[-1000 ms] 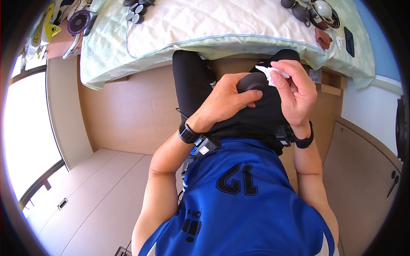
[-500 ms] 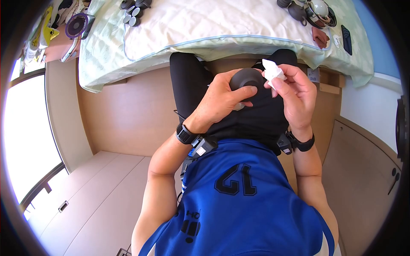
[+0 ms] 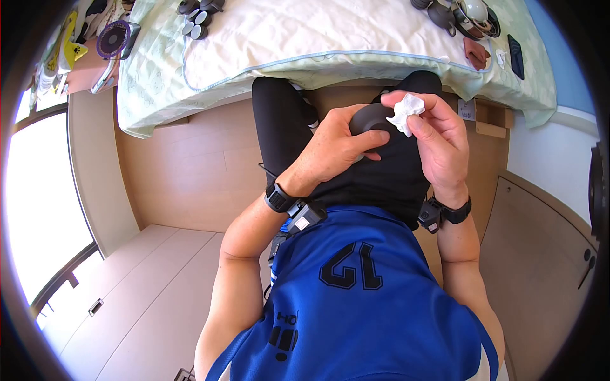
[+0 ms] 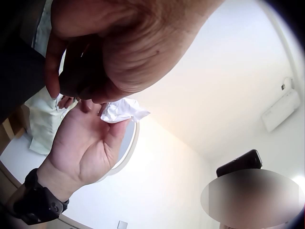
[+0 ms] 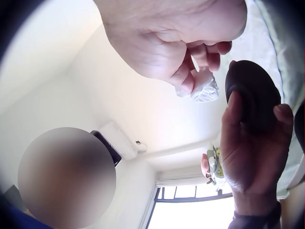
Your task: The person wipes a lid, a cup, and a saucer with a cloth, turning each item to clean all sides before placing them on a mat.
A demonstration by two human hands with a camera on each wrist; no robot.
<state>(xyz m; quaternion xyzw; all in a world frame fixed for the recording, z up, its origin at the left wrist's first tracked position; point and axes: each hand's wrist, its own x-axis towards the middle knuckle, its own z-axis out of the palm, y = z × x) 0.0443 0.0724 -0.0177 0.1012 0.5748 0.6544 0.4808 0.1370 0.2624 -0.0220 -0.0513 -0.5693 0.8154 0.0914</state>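
In the head view my left hand (image 3: 330,145) grips a dark, round, bowl-like piece (image 3: 367,119) above the lap, its thumb laid over the near side. The right wrist view shows a raised ring on the face of this dark piece (image 5: 257,98). Beside it, my right hand (image 3: 445,146) pinches a crumpled white tissue (image 3: 406,114) between thumb and fingers. The tissue overlaps the piece's right edge in the head view. Seen from the left wrist, the tissue (image 4: 119,110) sticks out past the thumb, while the left hand's fingers mostly hide the dark piece.
Ahead is a bed (image 3: 286,44) with a quilted cover. Several small dark cups (image 3: 198,26) lie at its left; a dark teapot (image 3: 440,18), a brown cloth (image 3: 475,54) and a black phone (image 3: 516,58) lie at its right. A fan (image 3: 114,38) stands far left.
The dark piece has been tilted one way and back in the left hand. My right hand has kept its pinch while the tissue changed shape and shifted against the piece's edge.
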